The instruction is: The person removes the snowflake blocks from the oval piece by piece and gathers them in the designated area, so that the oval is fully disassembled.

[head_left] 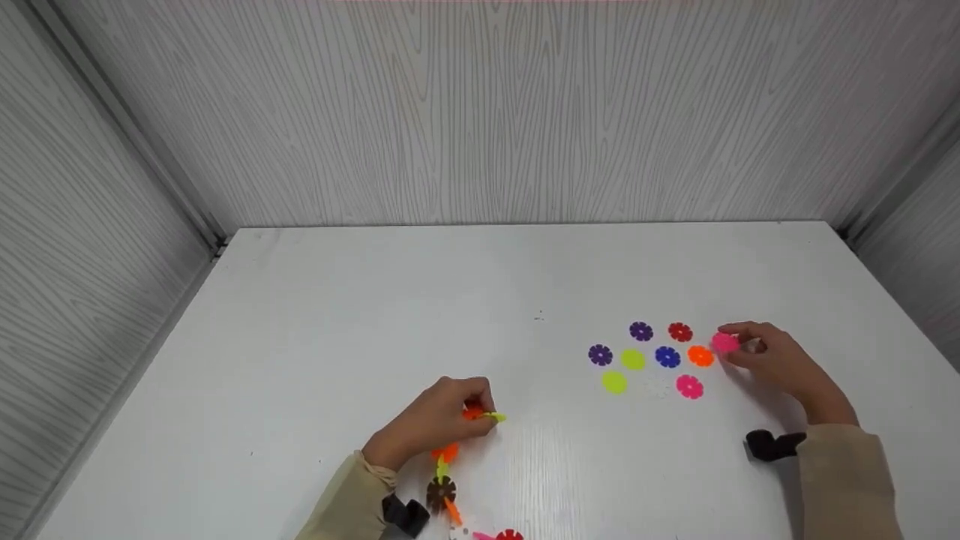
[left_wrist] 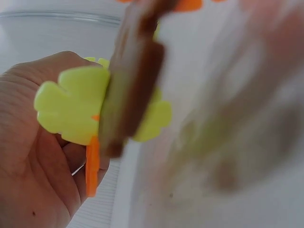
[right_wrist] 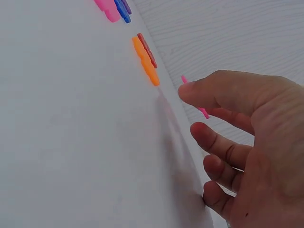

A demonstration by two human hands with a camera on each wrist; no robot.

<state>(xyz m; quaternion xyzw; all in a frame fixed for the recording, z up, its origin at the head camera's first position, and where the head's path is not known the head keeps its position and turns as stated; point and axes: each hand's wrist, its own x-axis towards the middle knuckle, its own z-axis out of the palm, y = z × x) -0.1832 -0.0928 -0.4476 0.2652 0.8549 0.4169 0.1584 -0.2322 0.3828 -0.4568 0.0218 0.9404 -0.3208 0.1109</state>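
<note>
My left hand (head_left: 442, 412) pinches the end of a chain of slotted plastic snowflake discs, near a yellow-green disc (head_left: 495, 416). The chain hangs below that hand, with a brown disc (head_left: 441, 493) part way along; in the left wrist view another yellow-green disc (left_wrist: 71, 102) sits slotted to blurred brown and orange ones. Over at the right, my right hand (head_left: 780, 364) pinches a loose pink disc (head_left: 724, 343) between thumb and finger. In the right wrist view this pink disc (right_wrist: 204, 113) shows edge-on, partly hidden by the thumb.
Loose discs lie left of my right hand: orange (head_left: 700, 356), red (head_left: 680, 331), blue (head_left: 667, 357), pink (head_left: 690, 387), white (head_left: 657, 387), plus purple and yellow-green ones. The chain's red disc (head_left: 510, 535) is cut off by the lower frame edge. A grained panel (head_left: 525, 112) borders the white table (head_left: 360, 300).
</note>
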